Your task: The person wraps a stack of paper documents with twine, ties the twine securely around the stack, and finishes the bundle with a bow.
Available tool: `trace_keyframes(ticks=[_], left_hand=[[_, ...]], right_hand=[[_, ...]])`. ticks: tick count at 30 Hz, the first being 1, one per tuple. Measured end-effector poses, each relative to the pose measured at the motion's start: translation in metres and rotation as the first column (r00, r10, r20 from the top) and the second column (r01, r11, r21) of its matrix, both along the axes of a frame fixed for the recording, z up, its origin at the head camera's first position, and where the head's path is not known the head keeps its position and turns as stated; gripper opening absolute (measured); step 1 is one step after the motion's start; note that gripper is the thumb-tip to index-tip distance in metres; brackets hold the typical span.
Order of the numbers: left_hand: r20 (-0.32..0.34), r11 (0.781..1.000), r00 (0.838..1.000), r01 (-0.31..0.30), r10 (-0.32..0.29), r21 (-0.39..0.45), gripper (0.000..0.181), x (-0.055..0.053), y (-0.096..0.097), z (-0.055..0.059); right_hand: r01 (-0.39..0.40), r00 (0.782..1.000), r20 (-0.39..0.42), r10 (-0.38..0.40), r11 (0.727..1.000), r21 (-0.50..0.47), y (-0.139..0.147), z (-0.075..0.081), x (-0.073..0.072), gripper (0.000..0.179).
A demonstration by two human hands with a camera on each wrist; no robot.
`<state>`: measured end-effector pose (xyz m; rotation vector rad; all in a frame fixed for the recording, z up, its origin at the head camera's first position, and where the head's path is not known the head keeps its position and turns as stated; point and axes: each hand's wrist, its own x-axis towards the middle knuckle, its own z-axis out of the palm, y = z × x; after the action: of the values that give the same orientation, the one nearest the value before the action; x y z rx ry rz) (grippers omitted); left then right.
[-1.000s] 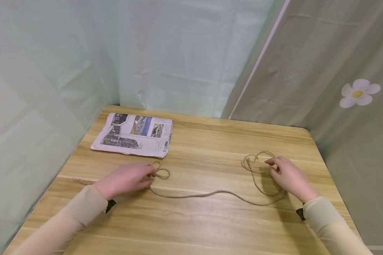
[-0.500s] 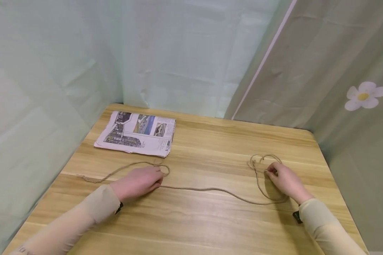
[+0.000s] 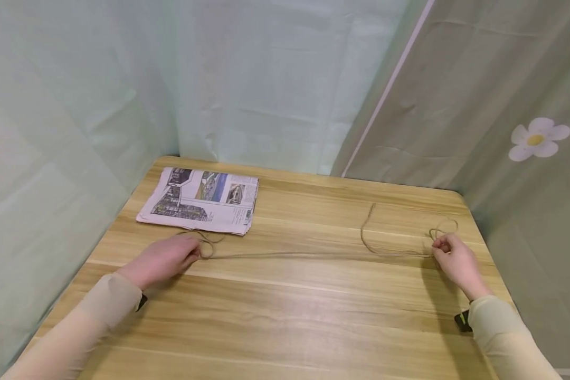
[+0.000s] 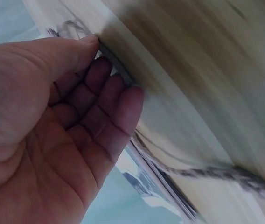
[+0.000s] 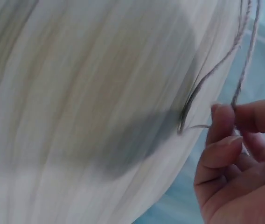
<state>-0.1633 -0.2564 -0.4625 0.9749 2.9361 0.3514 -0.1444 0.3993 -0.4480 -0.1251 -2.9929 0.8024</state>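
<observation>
A thin brown twine [image 3: 285,254] runs nearly straight across the wooden table [image 3: 294,327] between two hands. At its left end, my left hand [image 3: 163,258] pinches it beside a small loop, just in front of the folded newspaper [image 3: 199,203]. Far to the right, my right hand [image 3: 461,265] grips the twine between thumb and fingertips, with small loops showing beyond the fingers. A loose tail of twine curves toward the back, left of that hand. In the right wrist view, two strands of twine [image 5: 245,65] rise by the fingers; the left wrist view shows one frayed stretch [image 4: 216,173].
The newspaper lies at the table's back left. Pale green curtains [image 3: 266,89] hang behind and to the left. A grey-brown curtain [image 3: 423,105] with white flowers covers the right side. Shadows of the hands fall on the tabletop.
My left hand has moved left and slightly back, and my right hand has moved right. The twine between them has gone from slack to nearly straight, and the right-hand coil has drawn out.
</observation>
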Motion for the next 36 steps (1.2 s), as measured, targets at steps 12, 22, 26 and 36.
trace_keyframes(ticks=[12,22,26,36], left_hand=[[0.016,0.999,0.999,-0.038,0.039,-0.008,0.02,-0.001,-0.017,0.003],[0.023,1.0,1.0,0.001,-0.001,0.021,0.028,-0.002,0.001,0.005],[0.017,0.999,0.999,0.034,-0.034,0.02,0.018,-0.002,0.005,0.001],[-0.005,1.0,1.0,-0.011,0.011,0.011,0.021,0.0,-0.019,0.0]], right_hand=[[-0.108,0.989,0.128,0.076,0.958,0.265,0.0,0.003,0.004,0.038],[-0.281,0.955,0.002,0.296,0.906,0.316,-0.042,-0.009,-0.006,0.03],[-0.29,0.956,0.035,0.292,0.915,0.281,-0.046,-0.016,-0.01,0.013],[-0.108,0.993,-0.018,0.115,0.971,0.214,0.001,0.009,-0.001,0.022]])
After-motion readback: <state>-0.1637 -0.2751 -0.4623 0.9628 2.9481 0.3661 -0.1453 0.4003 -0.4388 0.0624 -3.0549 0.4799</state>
